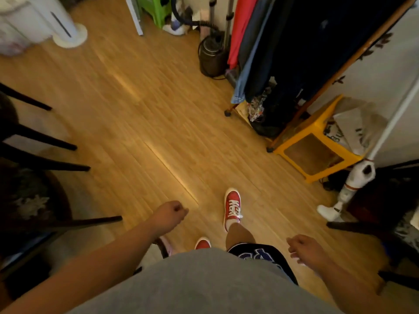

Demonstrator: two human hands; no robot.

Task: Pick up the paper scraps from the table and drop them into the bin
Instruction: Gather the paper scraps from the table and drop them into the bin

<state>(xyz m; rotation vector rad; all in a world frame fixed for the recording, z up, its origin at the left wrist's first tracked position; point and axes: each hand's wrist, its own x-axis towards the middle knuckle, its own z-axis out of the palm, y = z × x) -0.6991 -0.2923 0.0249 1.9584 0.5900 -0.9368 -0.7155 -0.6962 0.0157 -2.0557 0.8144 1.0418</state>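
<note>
- Your grey shirt (204, 282) fills the bottom of the view, nearest the lens, with a bare forearm reaching out on either side of it
- The wooden floor (136, 109) spreads ahead; no table is in view, and no paper scraps show anywhere on the boards
- The clothes rack (283, 53) crowds your right and the dark chairs (34, 155) your left, so walk the open lane between them
- A white container (13, 26) with a liner stands at the far top left, just beside a white tower unit (65, 26); it is blurred, but I judge it to be the bin, well apart from you
- Your left hand (170, 214) is balled into a tight fist; any scraps would be hidden inside, and I cannot tell if there are any
- Your right hand (303, 248) hangs with its fingers loosely curled; a pale smear at the fingertips may be paper or nails, I cannot tell which
- The step looks like the carry: keep each hand closed until it is directly over the bin's mouth, then spread the fingers and check the palms
- Your red shoe (232, 207) leads; turn left towards the container
</note>
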